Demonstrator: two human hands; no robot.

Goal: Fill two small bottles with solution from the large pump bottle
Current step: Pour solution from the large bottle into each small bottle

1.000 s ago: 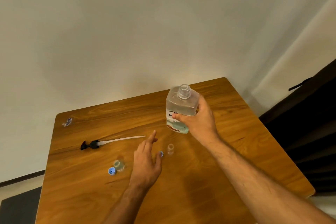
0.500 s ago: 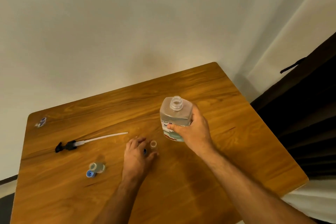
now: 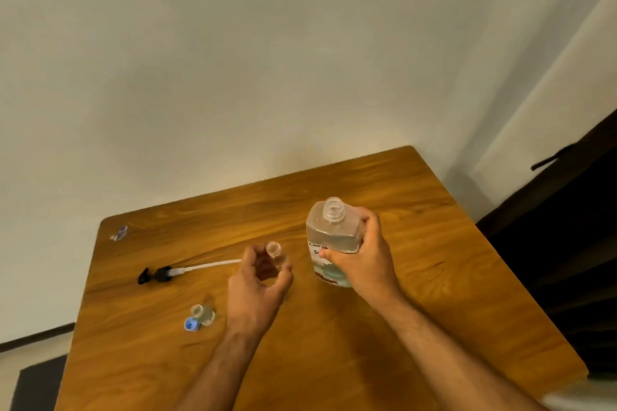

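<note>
On the wooden table point(image 3: 417, 294), the right hand point(image 3: 362, 260) grips the large clear bottle point(image 3: 332, 237) around its body, thumb across the label and fingers wrapped over the far side; the bottle's threaded neck is open, with no pump fitted, and it sits slightly tilted, right of the table's middle. Just to its left, the left hand point(image 3: 258, 277) curls its fingers and thumb around one small clear bottle point(image 3: 274, 252), whose open mouth shows above the fingers. The two bottles are near each other but apart. The removed pump head point(image 3: 157, 275), black with a long white dip tube, lies flat on the table to the left, its tube running toward the left hand. Nearer and to the left stands the second small bottle point(image 3: 202, 313), uncapped, with a blue cap point(image 3: 190, 324) touching its near left side. A small blue and white object point(image 3: 119, 233) lies at the far left corner, too small to identify.
</note>
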